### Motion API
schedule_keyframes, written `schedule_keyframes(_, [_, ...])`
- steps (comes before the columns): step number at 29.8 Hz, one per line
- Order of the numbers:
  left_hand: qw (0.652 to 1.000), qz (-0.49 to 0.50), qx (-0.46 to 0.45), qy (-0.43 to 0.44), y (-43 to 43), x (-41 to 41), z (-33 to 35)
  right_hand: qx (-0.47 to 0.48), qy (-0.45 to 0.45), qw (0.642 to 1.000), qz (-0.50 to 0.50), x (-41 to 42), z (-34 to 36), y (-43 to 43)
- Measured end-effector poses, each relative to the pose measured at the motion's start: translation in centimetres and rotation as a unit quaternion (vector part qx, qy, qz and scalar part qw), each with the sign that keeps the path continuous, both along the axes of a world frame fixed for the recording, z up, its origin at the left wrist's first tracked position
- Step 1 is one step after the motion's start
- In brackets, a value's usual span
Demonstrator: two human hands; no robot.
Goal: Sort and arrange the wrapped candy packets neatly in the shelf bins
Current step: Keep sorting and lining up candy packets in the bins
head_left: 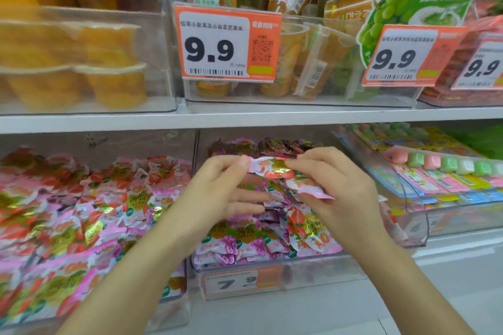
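Left hand (pixel 217 187) and right hand (pixel 337 185) fingertips pinch the red-and-gold foil candy packet (pixel 275 167) by its ends; judged light, crinkly and slippery.

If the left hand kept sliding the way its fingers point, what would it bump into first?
Most likely the pink packet in the right hand; the left hand, pinching a red-gold packet, points sideways at it, though depth is unclear.

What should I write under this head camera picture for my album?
A left hand and a right hand pinch one red candy packet above the clear bin of purple packets.
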State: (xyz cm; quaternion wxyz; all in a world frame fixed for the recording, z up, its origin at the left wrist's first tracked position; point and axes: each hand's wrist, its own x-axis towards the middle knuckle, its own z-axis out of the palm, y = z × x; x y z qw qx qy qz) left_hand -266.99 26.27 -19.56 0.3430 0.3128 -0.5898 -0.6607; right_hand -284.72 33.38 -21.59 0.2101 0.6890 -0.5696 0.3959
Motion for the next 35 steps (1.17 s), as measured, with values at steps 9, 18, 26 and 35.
schedule_keyframes(9, [0.988,0.086,0.055,0.116,1.1,6.5,-0.8,0.105,-0.195,0.952,0.211,6.9,0.3,-2.1])
schedule_keyframes(18, [0.978,0.204,0.020,0.028,-3.7,16.7,-0.5,0.265,-0.368,0.844,0.288,15.3,2.3,-6.3])
schedule_keyframes(26, [0.952,0.258,-0.103,-0.125,-6.9,21.2,-1.9,0.318,-0.732,0.495,0.342,21.7,1.2,-9.4])
schedule_keyframes(35, [0.945,0.232,-0.126,-0.195,-6.6,22.2,-2.7,0.307,-0.704,0.588,0.252,23.3,-1.3,-11.3])
